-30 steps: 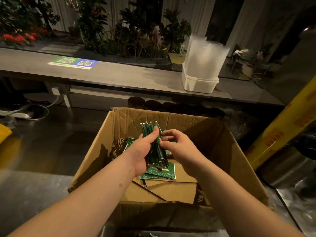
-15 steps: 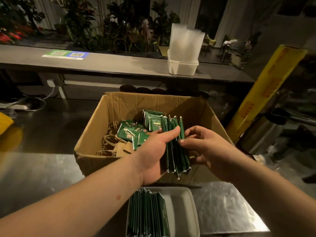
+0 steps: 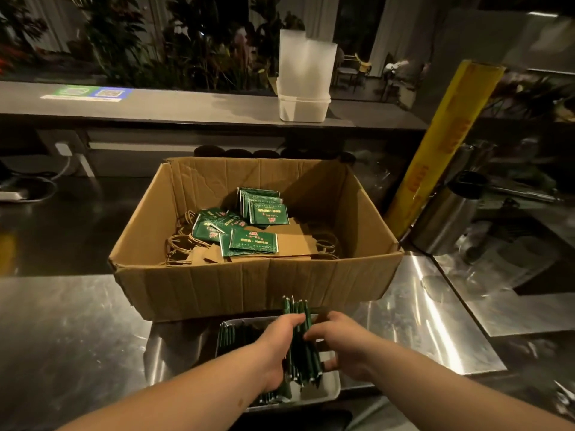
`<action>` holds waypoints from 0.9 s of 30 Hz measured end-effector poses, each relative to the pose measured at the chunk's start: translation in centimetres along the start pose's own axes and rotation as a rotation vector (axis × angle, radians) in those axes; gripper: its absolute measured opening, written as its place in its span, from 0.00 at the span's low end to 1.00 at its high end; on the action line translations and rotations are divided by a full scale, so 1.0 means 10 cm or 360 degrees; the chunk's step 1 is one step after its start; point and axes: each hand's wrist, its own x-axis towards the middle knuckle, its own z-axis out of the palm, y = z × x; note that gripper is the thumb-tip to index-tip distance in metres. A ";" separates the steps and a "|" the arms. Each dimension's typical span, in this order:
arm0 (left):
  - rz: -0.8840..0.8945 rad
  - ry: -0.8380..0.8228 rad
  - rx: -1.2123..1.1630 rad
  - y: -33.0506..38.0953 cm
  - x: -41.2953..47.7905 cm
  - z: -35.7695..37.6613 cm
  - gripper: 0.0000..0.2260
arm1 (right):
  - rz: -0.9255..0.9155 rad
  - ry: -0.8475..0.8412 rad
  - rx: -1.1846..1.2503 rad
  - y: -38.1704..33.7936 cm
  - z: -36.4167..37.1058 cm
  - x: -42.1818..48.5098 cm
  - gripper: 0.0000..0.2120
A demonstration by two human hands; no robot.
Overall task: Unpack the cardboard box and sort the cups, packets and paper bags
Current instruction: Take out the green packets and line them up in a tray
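Observation:
An open cardboard box stands on the steel counter. Inside lie loose green packets on top of brown paper bags with twisted handles. In front of the box sits a grey tray with a row of green packets standing on edge at its left. My left hand grips a stack of green packets held upright over the tray. My right hand touches the stack's right side with curled fingers. No cups show clearly.
A yellow roll of wrap leans at the box's right, beside a steel canister. A white tub with frosted plastic sheets stands on the raised ledge behind. Dark round lids line up behind the box. Cables lie far left.
Both hands lifted the packet stack out of the box and carried it back toward me, down over the tray in front of the box.

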 end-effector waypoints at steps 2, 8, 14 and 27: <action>-0.0033 0.0070 0.0071 -0.01 0.06 0.02 0.19 | 0.0064 0.0001 0.0008 0.04 -0.01 0.08 0.20; -0.0202 0.0201 0.0390 -0.01 0.37 -0.08 0.16 | 0.0296 -0.0053 -0.0161 0.14 -0.01 0.30 0.12; -0.0155 0.0243 0.0959 0.18 0.33 -0.23 0.22 | 0.0381 -0.0062 -0.0272 0.22 0.09 0.48 0.14; -0.0220 0.0374 0.1506 0.26 0.31 -0.44 0.20 | 0.0382 -0.0079 -0.0418 0.23 0.15 0.56 0.12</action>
